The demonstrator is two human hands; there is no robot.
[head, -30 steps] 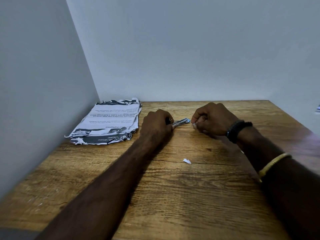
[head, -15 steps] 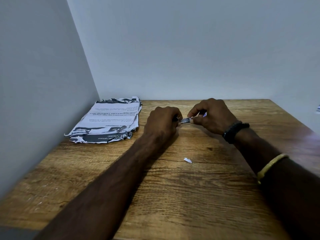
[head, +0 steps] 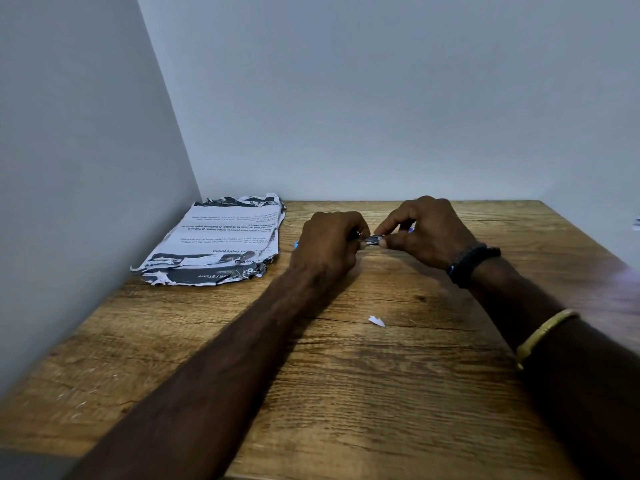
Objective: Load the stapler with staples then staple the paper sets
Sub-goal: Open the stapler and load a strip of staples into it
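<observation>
The right hand (head: 427, 233) has closed in; its grip pinches the staple strip (head: 373, 240), now nearly gone into the stapler hidden inside the left hand (head: 329, 244)'s clenched grip. Loading looks almost done.

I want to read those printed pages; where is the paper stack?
In the head view the paper stack lies at the table's far left corner against the left wall, just left of the left hand.

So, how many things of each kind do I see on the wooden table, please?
Stack of torn printed papers: 1
Small silver metal piece held between both hands: 1
Small white paper scrap: 1
Total: 3
</observation>
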